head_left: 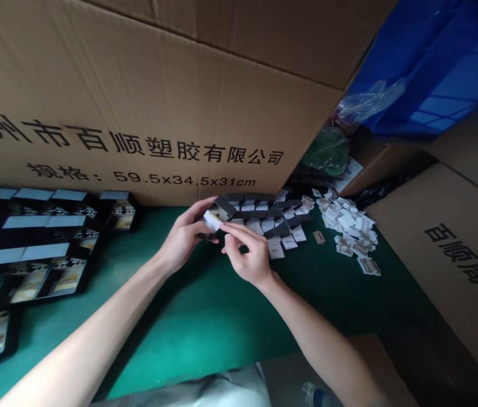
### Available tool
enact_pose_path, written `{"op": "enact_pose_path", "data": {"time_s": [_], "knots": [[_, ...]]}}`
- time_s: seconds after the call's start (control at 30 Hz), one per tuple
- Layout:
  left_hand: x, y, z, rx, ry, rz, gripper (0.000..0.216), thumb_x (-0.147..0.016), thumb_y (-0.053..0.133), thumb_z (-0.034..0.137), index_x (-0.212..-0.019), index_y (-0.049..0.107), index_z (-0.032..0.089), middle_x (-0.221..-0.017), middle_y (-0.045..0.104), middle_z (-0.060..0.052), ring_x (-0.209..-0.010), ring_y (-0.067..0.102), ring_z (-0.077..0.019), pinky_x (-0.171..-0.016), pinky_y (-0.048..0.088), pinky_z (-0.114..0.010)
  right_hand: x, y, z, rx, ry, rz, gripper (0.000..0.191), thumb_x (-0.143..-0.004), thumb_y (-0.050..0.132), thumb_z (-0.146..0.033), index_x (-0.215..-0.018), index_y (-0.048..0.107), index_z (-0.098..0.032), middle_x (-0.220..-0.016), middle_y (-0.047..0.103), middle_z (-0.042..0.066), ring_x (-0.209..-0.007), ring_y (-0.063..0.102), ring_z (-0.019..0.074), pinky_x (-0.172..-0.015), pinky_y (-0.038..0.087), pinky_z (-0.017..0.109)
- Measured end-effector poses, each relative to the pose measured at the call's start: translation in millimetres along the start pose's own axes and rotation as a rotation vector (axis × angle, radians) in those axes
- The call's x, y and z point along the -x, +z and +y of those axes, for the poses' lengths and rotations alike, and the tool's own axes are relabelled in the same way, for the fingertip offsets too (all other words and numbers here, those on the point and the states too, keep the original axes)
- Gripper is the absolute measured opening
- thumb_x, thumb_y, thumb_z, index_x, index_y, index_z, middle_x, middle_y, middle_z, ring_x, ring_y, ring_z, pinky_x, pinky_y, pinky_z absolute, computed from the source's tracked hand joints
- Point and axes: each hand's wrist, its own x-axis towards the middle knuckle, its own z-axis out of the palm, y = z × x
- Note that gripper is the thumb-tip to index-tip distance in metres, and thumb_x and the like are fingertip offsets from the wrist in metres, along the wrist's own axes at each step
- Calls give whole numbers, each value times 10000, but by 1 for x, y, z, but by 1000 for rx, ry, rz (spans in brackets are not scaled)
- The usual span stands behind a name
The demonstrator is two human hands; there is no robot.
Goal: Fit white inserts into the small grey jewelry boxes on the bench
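Observation:
My left hand (182, 240) is closed around a small black box (225, 207) with its lid raised, held just above the green table. A white insert (212, 220) sits tilted at the box's opening. The fingers of my right hand (250, 254) are curled, with the index fingertip on the insert's edge. Part of the box is hidden behind my fingers. Just beyond my right hand, rows of dark boxes with white inserts (276, 249) lie close together on the table.
A heap of loose white inserts (347, 220) lies to the right, with a single beige piece (319, 237) beside it. Several open black boxes (67, 277) stand in rows on the left. Large cardboard boxes (158, 85) wall the back and right. A blue bin (429, 68) stands behind.

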Motion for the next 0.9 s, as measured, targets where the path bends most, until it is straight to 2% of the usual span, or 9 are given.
{"op": "enact_pose_path", "data": {"time_s": [0.23, 0.43, 0.57, 0.77, 0.9], "knots": [[-1, 2, -2, -51, 19, 17, 557, -717, 695, 156, -1266, 699, 248, -1053, 702, -38, -839, 629, -194, -630, 583, -289, 1, 0, 3, 141, -60, -25, 324, -974, 494, -166, -1176, 743, -213, -1175, 762, 98, -736, 746, 129, -563, 622, 203], [-1, 0, -5, -75, 26, 42, 605, -712, 683, 144, -1310, 667, 233, -1041, 695, -43, -849, 630, -193, -636, 598, -289, 2, 1, 3, 172, -50, -64, 327, -980, 478, -156, -1190, 728, -169, -1203, 752, 118, -760, 744, 114, -578, 614, 182], [-1, 1, -6, -79, 39, 60, 596, -707, 695, 150, -1297, 668, 236, -1030, 693, -33, -849, 636, -191, -637, 603, -290, 2, 2, 4, 190, -117, -41, 348, -971, 488, -129, -1232, 712, -175, -1224, 745, 121, -798, 752, 128, -617, 626, 199], [-1, 4, -5, -54, 47, 87, 596, -687, 724, 136, -1270, 658, 238, -1073, 677, -23, -876, 639, -186, -672, 620, -291, 1, 1, 2, 220, -166, -7, 374, -953, 494, -101, -1259, 693, -182, -1255, 724, 123, -962, 749, 162, -665, 634, 212], [-1, 4, -4, -63, 72, 98, 607, -681, 723, 129, -1274, 646, 238, -1111, 680, -36, -862, 642, -182, -685, 624, -299, 0, -1, 0, 259, -141, -22, 317, -956, 496, -124, -1177, 717, -179, -1109, 748, 106, -791, 721, 130, -607, 607, 212]]}}
